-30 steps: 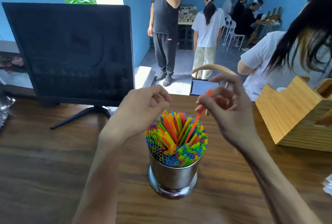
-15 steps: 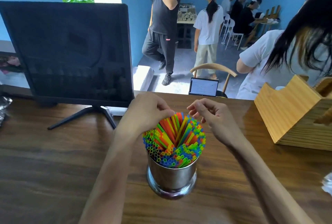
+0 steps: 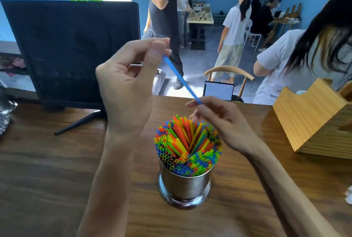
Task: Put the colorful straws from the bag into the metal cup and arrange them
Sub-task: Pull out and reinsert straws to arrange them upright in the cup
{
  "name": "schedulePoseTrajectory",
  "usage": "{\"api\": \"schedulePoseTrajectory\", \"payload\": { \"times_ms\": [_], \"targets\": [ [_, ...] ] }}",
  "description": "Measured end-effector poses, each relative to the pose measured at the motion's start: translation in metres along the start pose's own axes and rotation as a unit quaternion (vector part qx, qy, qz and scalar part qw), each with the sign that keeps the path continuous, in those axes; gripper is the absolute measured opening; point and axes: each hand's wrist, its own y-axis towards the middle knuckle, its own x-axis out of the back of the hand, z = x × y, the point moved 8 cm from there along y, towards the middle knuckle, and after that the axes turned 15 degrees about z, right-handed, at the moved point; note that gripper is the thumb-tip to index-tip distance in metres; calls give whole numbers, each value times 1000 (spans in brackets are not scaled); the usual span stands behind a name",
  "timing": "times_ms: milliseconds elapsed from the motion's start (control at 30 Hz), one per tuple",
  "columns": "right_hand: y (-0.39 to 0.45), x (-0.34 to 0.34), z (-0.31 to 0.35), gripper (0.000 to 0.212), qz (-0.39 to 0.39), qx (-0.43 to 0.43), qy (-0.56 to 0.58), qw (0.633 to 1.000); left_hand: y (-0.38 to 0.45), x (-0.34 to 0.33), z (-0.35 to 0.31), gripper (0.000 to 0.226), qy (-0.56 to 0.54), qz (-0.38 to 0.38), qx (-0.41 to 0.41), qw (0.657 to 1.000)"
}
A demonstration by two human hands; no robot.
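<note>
The left hand (image 3: pixel 127 84) is pinching the upper end of a blue straw (image 3: pixel 182 79) between thumb and fingertips; the right hand (image 3: pixel 224 124) is pinching its lower end at 4 o'clock. The straw is slanting between them — above the metal cup (image 3: pixel 183 185), which is standing on the bench (image 3: pixel 47 170) at 6 o'clock, packed with upright straws (image 3: pixel 187 145) in orange, yellow, green and blue. No writing is readable.
</note>
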Motion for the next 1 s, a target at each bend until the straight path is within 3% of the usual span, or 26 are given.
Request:
{"api": "schedulePoseTrajectory", "payload": {
  "times_ms": [100,200,333,433,500,600,700,733,867,1000],
  "targets": [
    [-13,34,1,9,-115,35,120,986,-6,13,9,9,28,20,34,999],
    [-25,62,-6,22,-190,55,246,949,-14,12,39,13,94,152,147,973],
    [-24,68,6,35,-200,91,258,941,-39,-26,66,4,128,425,241,863],
    [-20,60,16,20,-195,93,192,957,-55,-48,74,4,161,519,245,803],
    [-20,54,24,26,-188,99,96,972,-55,-48,78,3,195,507,239,805],
    [-17,30,19,39,-133,65,7,989,-45,-42,83,8,223,433,235,841],
    [-11,5,4,4,-37,-4,-146,989,-39,-46,80,6,206,387,224,870],
    [-9,2,0,9,-16,-16,-172,985,-38,-48,80,7,199,381,221,875],
    [-9,22,-9,22,-58,-84,-164,981,-38,-53,79,10,188,366,215,886],
    [-11,20,-37,39,23,-201,-173,964,-41,-56,83,11,194,375,218,880]
  ]
}}
